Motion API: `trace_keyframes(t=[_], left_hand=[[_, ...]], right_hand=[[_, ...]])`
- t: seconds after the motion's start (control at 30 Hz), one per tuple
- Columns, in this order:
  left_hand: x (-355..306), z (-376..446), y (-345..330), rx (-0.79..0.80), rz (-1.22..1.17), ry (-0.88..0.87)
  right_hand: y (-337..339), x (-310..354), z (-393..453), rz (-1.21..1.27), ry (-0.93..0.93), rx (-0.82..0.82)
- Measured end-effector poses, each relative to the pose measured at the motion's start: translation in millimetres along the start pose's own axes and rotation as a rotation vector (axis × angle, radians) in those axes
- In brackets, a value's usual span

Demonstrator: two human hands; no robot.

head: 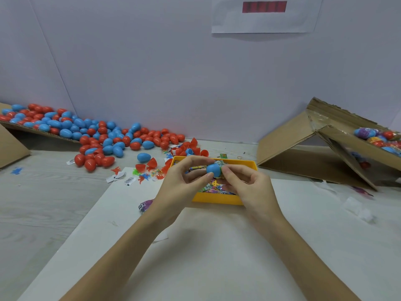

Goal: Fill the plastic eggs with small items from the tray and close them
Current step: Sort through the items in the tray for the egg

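A blue egg half (213,169) is held above the yellow tray (217,199). My left hand (184,181) pinches it between thumb and fingers. My right hand (247,185) pinches a small wrapped item (221,164) at the egg's open rim, partly tucked inside. The tray holds several colourful wrapped items (211,186), mostly hidden behind my hands. Loose red egg halves (152,164) and one whole blue egg (143,157) lie left of the tray.
A big heap of red and blue eggs (86,131) spills from a tipped cardboard box (13,146) at the left. Another tipped cardboard box (325,153) at the right holds wrapped eggs (373,135). Paper scraps (121,178) and a purple packet (145,205) lie nearby.
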State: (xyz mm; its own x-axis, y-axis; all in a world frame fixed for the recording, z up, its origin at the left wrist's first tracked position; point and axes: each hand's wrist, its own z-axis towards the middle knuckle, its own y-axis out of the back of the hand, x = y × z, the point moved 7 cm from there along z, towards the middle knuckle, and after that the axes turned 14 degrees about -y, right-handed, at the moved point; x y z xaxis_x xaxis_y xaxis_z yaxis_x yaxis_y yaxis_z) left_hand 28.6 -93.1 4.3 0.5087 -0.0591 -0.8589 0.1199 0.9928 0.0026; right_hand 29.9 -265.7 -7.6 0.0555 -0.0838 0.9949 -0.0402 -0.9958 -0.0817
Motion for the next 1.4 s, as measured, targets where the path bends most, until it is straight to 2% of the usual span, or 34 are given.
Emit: trace_keyframes(t=[0.17,0.37,0.73,0.87,1.03,1.17,1.27,1.4], left_hand=[[0.9,0.3,1.6,-0.04,-0.027,-0.003],[3.5,0.9,6.5,-0.096,-0.024,0.001],[-1.2,0.6,5.2,-0.046,0.039,-0.033],[-4.2,0.7,6.0,-0.045,0.044,-0.06],[-14.6,-2.6,-3.1,0.012,0.139,-0.21],[-25.3,-5.2,-7.7,0.048,0.425,-0.418],[-28.9,-5.3,-7.9,0.055,0.529,-0.46],[-32.0,-4.6,-9.1,0.093,0.552,-0.493]], right_hand=[[-1.0,-2.7,-0.2,0.028,-0.032,0.002],[-1.9,3.3,-2.1,0.015,0.032,-0.024],[-2.9,4.4,-6.1,-0.071,-0.008,-0.013],[-6.7,3.9,-7.5,-0.021,-0.026,0.009],[-9.1,0.5,-7.7,0.138,-0.108,0.052],[-17.9,-5.7,-8.8,0.376,-0.256,0.175],[-24.3,-7.1,-10.4,0.461,-0.326,0.253],[-27.6,-8.7,-11.7,0.501,-0.386,0.306]])
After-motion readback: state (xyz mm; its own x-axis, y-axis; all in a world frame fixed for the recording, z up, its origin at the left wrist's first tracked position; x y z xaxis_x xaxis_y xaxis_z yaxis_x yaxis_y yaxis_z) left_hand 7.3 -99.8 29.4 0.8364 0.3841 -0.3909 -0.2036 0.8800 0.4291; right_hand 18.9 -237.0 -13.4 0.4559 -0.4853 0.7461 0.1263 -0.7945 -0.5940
